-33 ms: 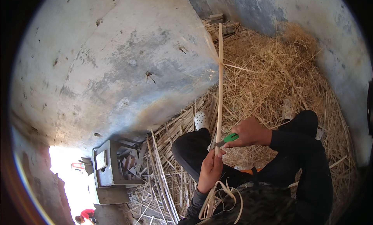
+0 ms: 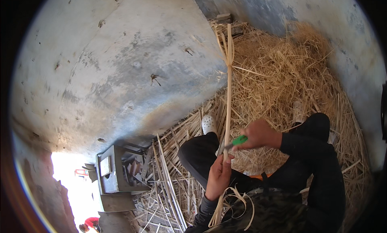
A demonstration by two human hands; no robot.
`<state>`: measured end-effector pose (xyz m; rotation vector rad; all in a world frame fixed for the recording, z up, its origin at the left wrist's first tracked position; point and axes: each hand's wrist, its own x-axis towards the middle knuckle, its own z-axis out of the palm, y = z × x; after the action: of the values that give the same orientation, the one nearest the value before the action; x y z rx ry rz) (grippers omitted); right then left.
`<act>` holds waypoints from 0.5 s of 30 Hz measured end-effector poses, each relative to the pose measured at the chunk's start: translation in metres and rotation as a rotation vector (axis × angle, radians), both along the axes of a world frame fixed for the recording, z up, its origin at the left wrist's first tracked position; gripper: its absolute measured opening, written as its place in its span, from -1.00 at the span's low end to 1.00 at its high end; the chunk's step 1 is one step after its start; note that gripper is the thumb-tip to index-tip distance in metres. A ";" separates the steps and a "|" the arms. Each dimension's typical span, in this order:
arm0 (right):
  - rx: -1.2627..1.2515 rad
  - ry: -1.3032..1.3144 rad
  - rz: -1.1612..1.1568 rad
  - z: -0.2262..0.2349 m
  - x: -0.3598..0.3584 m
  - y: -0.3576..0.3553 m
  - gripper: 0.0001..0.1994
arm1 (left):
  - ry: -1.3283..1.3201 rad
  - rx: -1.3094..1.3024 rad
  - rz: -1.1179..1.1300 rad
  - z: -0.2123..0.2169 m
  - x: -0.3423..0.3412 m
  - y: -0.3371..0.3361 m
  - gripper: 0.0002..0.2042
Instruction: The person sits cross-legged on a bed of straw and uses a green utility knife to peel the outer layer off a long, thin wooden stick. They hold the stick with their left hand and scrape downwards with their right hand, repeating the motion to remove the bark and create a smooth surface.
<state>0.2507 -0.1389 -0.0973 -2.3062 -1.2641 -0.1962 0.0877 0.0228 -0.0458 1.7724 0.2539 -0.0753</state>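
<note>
A long pale strip [image 2: 229, 100], which looks like split bamboo, runs away from me between my knees. Around its near end, the fingers of my left hand [image 2: 219, 174] are closed. My right hand [image 2: 259, 135] grips a green-handled utility knife [image 2: 239, 140], slightly blurred. Its blade lies against the strip just beyond my left fingertips. Thin slivers spread from the strip farther up, near the wall corner. Below my left wrist, thin curled strips [image 2: 231, 196] hang over my lap.
Tangled shavings [image 2: 282, 72] are heaped ahead, against the walls. Split strips [image 2: 167, 180] lie on the left floor beside a wooden cabinet [image 2: 115, 170]. White perforated clogs [image 2: 209, 124] are on my feet. A person in red [image 2: 92, 222] is outside the bright doorway.
Thin slivers now fan out at the strip's far end. The curled strips below my left wrist have shifted, and the knife has moved slightly. My left hand stays nearly in place.
</note>
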 end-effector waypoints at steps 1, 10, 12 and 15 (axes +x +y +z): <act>0.015 0.063 -0.085 -0.002 0.013 0.000 -0.19 | 0.002 0.027 -0.010 0.002 -0.002 -0.002 -0.76; 0.017 -0.002 0.020 -0.003 -0.010 0.003 -0.19 | 0.039 -0.116 0.069 0.014 -0.003 -0.014 -0.76; 0.029 0.067 -0.127 -0.003 0.017 0.004 -0.20 | 0.059 -0.074 0.072 0.017 -0.010 -0.014 -0.75; -0.123 0.148 -0.142 0.009 0.016 0.000 -0.19 | 0.057 -0.057 0.079 0.018 -0.008 -0.014 -0.70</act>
<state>0.2668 -0.1392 -0.0881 -2.4666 -1.0673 0.0044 0.0801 0.0091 -0.0281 1.7028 0.3597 -0.0755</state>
